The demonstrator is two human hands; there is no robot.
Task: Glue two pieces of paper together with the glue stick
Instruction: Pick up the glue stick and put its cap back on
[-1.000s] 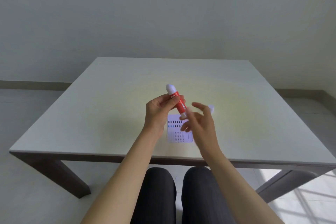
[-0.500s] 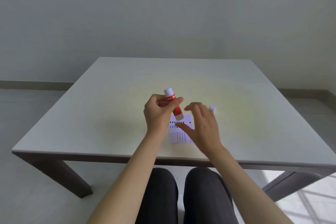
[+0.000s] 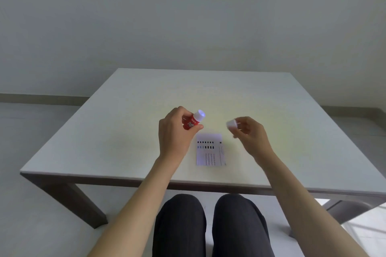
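My left hand (image 3: 174, 133) grips a red glue stick (image 3: 193, 121) above the table, its white end tilted up and to the right. My right hand (image 3: 249, 133) pinches a small white cap (image 3: 231, 124) between thumb and fingertips, held apart from the stick to its right. A small printed paper (image 3: 210, 150) with black squares and rows of marks lies flat on the table between and below both hands. I see only this one sheet; whether a second lies under it I cannot tell.
The white square table (image 3: 125, 131) has its near edge just beyond my knees (image 3: 208, 215). A plain wall stands behind it. Dark table legs (image 3: 79, 200) run down at the left and right.
My right hand left the glue stick, reached right to the white cap on the table and picked it up. My left hand turned the stick so its white end points up-right. The paper is uncovered.
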